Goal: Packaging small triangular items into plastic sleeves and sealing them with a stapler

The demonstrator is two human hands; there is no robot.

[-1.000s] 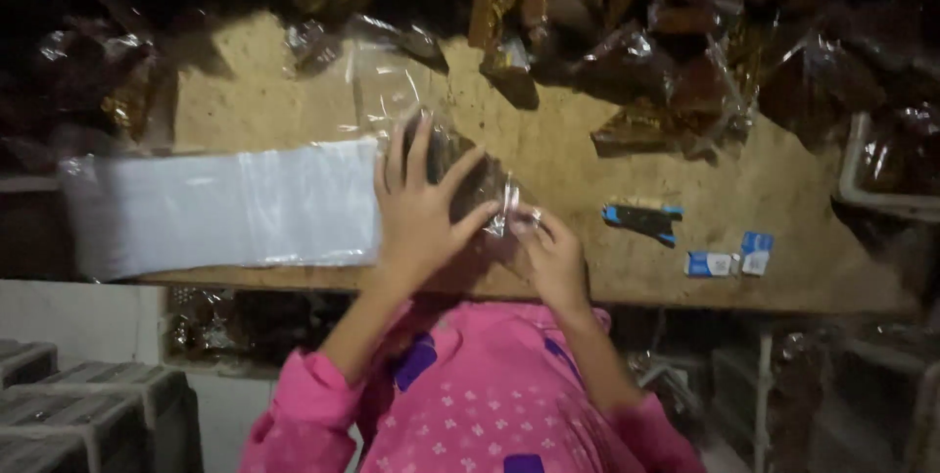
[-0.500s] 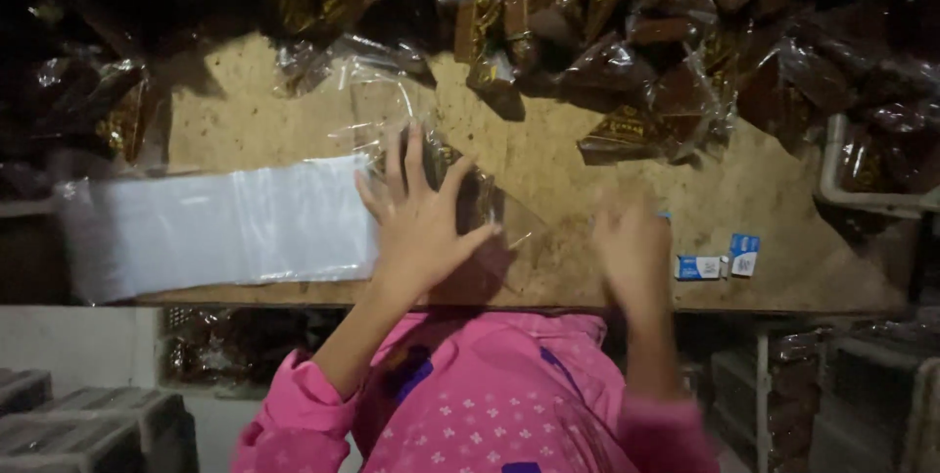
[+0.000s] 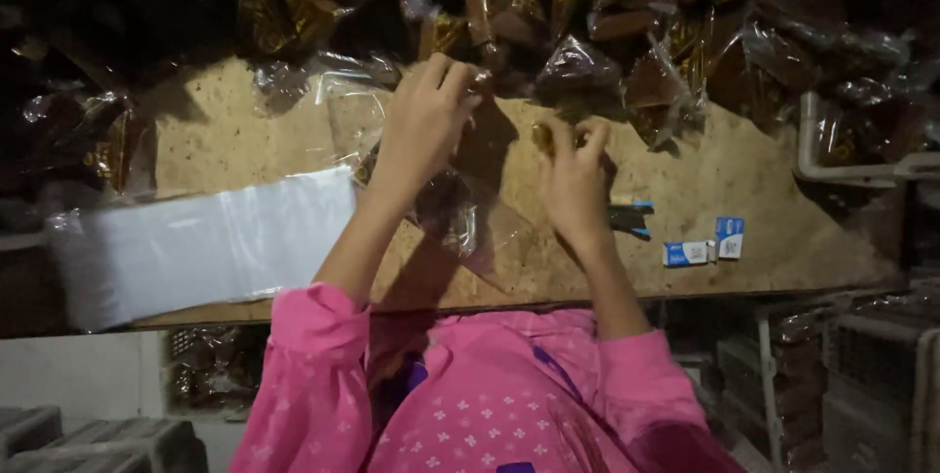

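Both hands reach up the board (image 3: pixel 245 130) toward the heap of wrapped pieces (image 3: pixel 627 32) at its far edge. The left hand (image 3: pixel 426 125) has its fingers curled down at the heap's near fringe, on or just over a brown piece (image 3: pixel 477 13) that lies with its long axis pointing away from the person — whether the fingers have closed on it cannot be told in this dim light. The right hand (image 3: pixel 573 174) is pinched narrow on a small brown-gold piece (image 3: pixel 541 137), held just off the board, near the heap but not in it.

Between the two forearms, nearer the left, a clear bag (image 3: pixel 460 213) lies flat on the board with something dark inside — below both hands, toward the person. A stack of clear white bags (image 3: pixel 196 243) lies to the left, touching the left forearm's side. Two small blue-and-white packets (image 3: pixel 705 246) sit to the right, apart from the right hand.
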